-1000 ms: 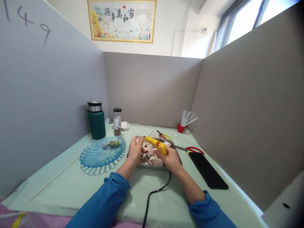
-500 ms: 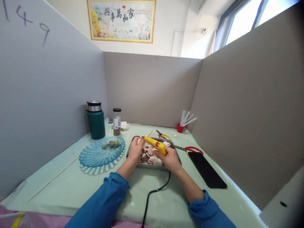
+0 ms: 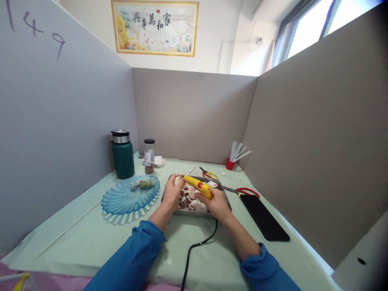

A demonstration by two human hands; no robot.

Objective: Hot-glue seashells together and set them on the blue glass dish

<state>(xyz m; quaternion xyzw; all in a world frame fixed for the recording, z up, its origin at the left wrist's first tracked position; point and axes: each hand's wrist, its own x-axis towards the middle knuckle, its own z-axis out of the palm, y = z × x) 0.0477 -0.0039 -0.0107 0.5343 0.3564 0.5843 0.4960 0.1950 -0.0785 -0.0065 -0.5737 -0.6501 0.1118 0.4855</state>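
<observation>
My right hand (image 3: 216, 203) is closed around a yellow glue gun (image 3: 197, 185), whose nozzle points left and a glue stick seems to be at its back. The gun's black cord (image 3: 194, 245) runs down to the table's front edge. Close to the nozzle, the fingers of my left hand (image 3: 173, 192) are pinched on something small that they mostly hide. Both hands are over a metal tray (image 3: 194, 213) that holds many seashells (image 3: 191, 198). White and reddish shells show between my hands.
To the left lies a blue scalloped plate (image 3: 121, 202) with shell pieces (image 3: 141, 184). Behind it stand a green flask (image 3: 122, 159) and a jar (image 3: 149, 155). Scissors (image 3: 247, 191), a black phone-like slab (image 3: 264, 218) and a red cup (image 3: 230, 164) of white sticks are on the right.
The glue gun and both hands stay almost in the same place. The whole view has shifted down very slightly.
</observation>
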